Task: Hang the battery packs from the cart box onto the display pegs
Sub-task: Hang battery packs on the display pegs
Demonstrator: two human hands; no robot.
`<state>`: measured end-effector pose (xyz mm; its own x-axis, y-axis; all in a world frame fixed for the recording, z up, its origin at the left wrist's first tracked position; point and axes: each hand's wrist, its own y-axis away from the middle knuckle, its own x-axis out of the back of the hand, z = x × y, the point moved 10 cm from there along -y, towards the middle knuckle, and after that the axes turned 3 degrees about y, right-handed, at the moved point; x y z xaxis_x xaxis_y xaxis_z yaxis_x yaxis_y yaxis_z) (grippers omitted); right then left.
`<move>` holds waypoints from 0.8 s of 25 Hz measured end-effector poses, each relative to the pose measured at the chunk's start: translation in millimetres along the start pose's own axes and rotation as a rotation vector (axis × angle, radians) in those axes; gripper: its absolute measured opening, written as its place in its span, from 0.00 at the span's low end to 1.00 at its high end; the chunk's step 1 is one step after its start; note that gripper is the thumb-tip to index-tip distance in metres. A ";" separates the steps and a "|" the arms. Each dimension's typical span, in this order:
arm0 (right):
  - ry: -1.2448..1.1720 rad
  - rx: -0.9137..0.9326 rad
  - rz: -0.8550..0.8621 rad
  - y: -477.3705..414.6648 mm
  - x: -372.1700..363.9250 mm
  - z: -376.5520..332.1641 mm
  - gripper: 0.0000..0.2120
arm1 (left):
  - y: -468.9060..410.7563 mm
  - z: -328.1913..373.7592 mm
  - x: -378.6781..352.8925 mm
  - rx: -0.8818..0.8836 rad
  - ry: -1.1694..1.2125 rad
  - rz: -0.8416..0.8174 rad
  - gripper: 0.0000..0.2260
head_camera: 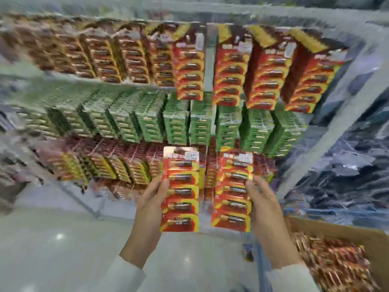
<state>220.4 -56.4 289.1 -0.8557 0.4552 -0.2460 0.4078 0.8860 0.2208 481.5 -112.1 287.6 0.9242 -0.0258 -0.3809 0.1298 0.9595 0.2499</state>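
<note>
My left hand grips a red-and-yellow battery pack by its left edge, held upright. My right hand grips a second, matching battery pack by its right edge. Both packs hang in front of the lowest display row. The display carries a top row of red packs, a middle row of green packs, and a bottom row of red packs. The cardboard cart box at the lower right holds several more red packs. The pegs themselves are hidden behind the hanging packs.
A grey upright post bounds the display on the right, with dark blurred goods beyond it. A gap shows in the top row between red stacks. Pale shiny floor lies below left. The whole picture is motion-blurred.
</note>
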 end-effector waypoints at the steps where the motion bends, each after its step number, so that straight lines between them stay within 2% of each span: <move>1: 0.021 0.002 -0.046 -2.8 -32.6 -3.2 0.11 | 1.9 20.1 24.7 -0.039 0.011 0.054 0.13; 4: 0.148 0.070 -0.159 -6.3 -105.3 -16.2 0.07 | 8.5 64.7 77.2 -0.126 0.014 0.190 0.11; 9: 0.283 0.164 -0.344 -16.3 -228.0 -32.4 0.08 | 5.8 132.7 145.6 -0.244 0.015 0.349 0.10; 16: 0.259 0.149 -0.457 -57.3 -345.1 -26.1 0.07 | -46.6 197.4 216.4 -0.335 0.052 0.448 0.11; 19: 0.247 0.124 -0.454 -81.8 -384.4 -27.7 0.05 | -79.2 222.0 237.0 -0.339 0.062 0.480 0.11; 20: 0.255 0.110 -0.458 -89.6 -396.6 -27.5 0.06 | -88.5 228.6 242.7 -0.336 0.065 0.487 0.11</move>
<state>514.5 -318.8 392.9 -0.9986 -0.0040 -0.0536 -0.0062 0.9991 0.0408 776.4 -267.4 376.5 0.8236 0.4468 -0.3493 -0.4345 0.8930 0.1177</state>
